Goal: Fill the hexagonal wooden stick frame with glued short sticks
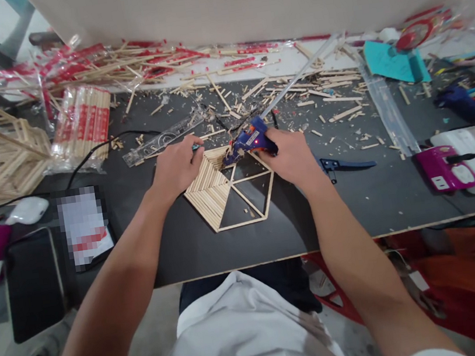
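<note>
A hexagonal frame of thin wooden sticks [209, 201] lies on the dark table; its left sections are filled with close rows of sticks, its right ones are open. My right hand [283, 152] is wrapped round a blue glue gun [253, 135] with a lit red spot, its nozzle over the upper part of the frame. A clear glue stick [291, 87] extends from the gun's back. At the frame's upper left edge is my left hand [180, 163], fingers bent together near a small teal thing; what they hold is too small to make out.
Behind lie a clear ruler [165, 136], scattered stick pieces [345, 112] and wrapped stick bundles [82, 126]. Blue cutters [346, 165] lie right of my right hand. A phone [35, 283] and stick structures [17, 150] are at the left, a magenta adapter [447, 168] at the right.
</note>
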{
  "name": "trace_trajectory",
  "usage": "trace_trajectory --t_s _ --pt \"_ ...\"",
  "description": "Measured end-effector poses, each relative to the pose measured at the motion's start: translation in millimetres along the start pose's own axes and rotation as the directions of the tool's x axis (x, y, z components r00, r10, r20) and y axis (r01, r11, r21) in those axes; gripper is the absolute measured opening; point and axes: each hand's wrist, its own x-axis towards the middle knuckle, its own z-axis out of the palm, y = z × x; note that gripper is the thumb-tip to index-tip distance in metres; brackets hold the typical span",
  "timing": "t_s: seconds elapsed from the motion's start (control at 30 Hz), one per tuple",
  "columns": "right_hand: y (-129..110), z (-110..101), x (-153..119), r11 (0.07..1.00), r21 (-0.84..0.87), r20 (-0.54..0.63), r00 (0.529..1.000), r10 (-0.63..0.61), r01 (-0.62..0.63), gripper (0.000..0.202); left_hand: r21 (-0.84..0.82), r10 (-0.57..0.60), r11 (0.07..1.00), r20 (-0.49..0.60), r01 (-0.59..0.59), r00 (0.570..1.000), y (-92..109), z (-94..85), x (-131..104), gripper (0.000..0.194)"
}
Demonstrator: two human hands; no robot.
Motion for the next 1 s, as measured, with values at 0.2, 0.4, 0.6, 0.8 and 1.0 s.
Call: trace_trajectory --t_s 0.2,0.4,0.6,0.8,1.0 --pt "-0.4 -2.6 -0.8 1.0 0.012 0.021 1.0 -0.008 0.007 0.008 0.012 -0.003 1.0 0.01 0.003 1.0 1.3 -1.7 -0.2 0.034" --pt "1.7 -1.1 -1.2 1.0 0.004 0.016 1.0 -0.016 0.016 0.011 0.018 -0.007 1.0 0.016 0.006 1.0 1.7 -2.3 0.7 0.033" --pt "2.0 -0.7 -0.9 1.0 -0.006 0.009 1.0 -0.013 0.013 0.013 -0.001 0.0 1.0 0.01 0.0 1.0 1.2 -1.2 -0.2 0.034" --pt "1.3 -3.0 -0.9 1.0 -0.011 0.031 0.999 -0.02 0.02 0.015 0.003 0.004 1.0 0.001 -0.004 1.0 1.7 -1.5 0.2 0.034" --pt "-1.0 -4.3 -1.7 1.0 -0.015 0.016 1.0 -0.018 0.018 0.013 0.005 0.013 1.0 -0.006 -0.013 1.0 1.3 -1.1 0.5 0.035"
